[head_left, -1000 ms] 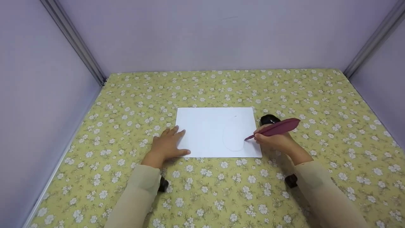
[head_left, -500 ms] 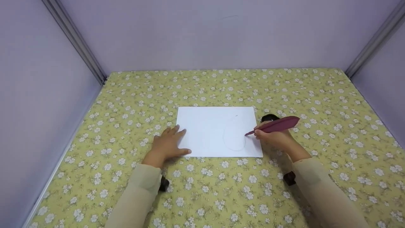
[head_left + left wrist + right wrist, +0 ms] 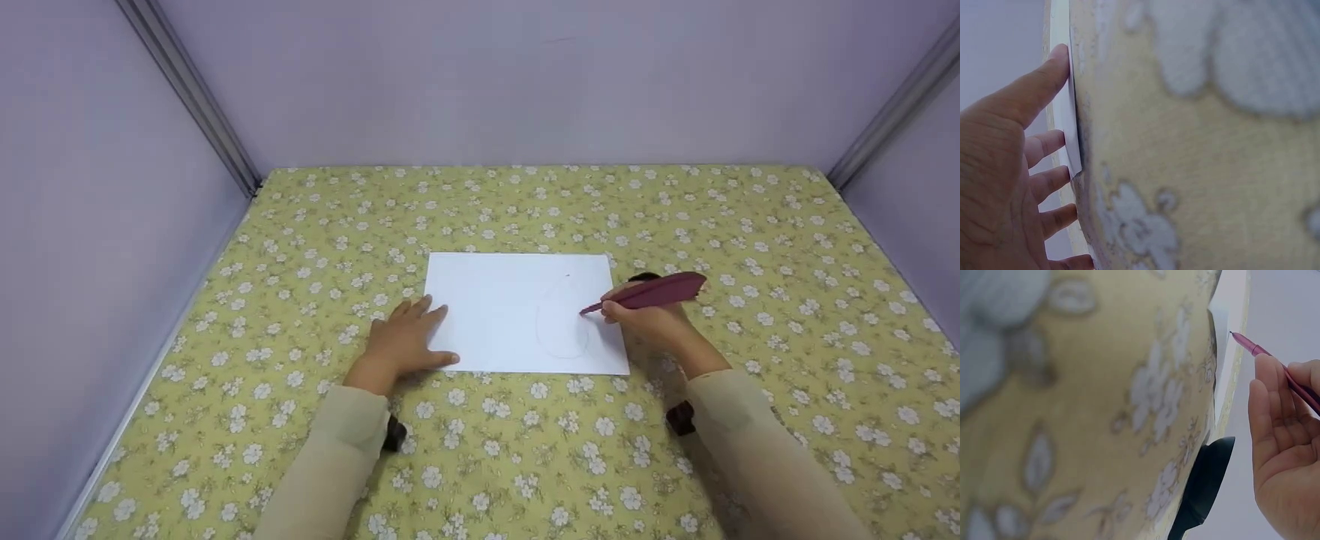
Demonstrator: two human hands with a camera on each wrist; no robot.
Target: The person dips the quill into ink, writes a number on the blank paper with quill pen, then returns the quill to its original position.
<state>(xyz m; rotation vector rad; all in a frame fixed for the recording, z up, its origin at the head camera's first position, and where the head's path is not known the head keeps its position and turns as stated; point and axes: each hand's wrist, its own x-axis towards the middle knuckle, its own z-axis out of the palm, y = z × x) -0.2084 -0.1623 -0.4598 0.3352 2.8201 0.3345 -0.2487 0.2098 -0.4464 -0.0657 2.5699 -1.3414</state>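
A white sheet of paper (image 3: pixel 495 315) lies on the flowered tablecloth and bears a thin, open oval line. My right hand (image 3: pixel 651 326) pinches a dark red feather pen (image 3: pixel 664 291) between thumb and fingers, its tip on the right part of the sheet. In the right wrist view the pen (image 3: pixel 1249 345) shows its slim barrel and point at the paper. Fingers spread, my left hand (image 3: pixel 405 341) rests on the paper's left edge. From the left wrist view, the thumb and some fingertips of that hand (image 3: pixel 994 163) touch the sheet (image 3: pixel 1067 112).
A black rounded object (image 3: pixel 1207 478) stands on the cloth beside the right hand, mostly hidden behind it in the head view. The yellow flowered tablecloth (image 3: pixel 487 450) covers the table. Pale walls (image 3: pixel 480 82) enclose the back and both sides.
The pen tip has moved up along the right side of the oval, lengthening the line. My left hand keeps its place on the paper. The head view has shifted slightly.
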